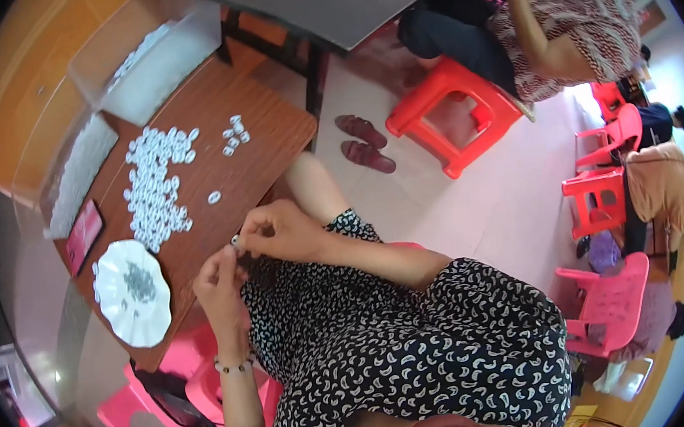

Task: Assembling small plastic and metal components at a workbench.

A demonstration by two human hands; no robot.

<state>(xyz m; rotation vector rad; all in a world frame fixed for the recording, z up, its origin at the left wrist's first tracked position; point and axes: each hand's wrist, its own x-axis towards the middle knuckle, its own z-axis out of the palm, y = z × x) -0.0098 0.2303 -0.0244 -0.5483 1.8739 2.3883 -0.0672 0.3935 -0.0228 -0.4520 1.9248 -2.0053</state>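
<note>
Above my lap, by the table's near edge, both hands meet fingertip to fingertip. A small white oval piece [236,241] with a dark centre shows at the fingertips of my right hand [279,231], which is closed in a pinch. My left hand [219,289] is also pinched, right beside that piece; whatever its fingers hold is too small to make out. A pile of similar white oval pieces [154,190] lies on the brown table [200,112], with one loose piece [214,197] nearer my hands. A white scalloped plate [158,313] carries small grey bits [140,282].
Two clear bins of white pieces [152,83] [83,177] stand at the table's far side. A pink-and-dark flat object [85,238] lies near the plate. A dark tabletop [322,1] juts in above. A red stool [456,116] with a seated person and sandals [366,144] are to the right.
</note>
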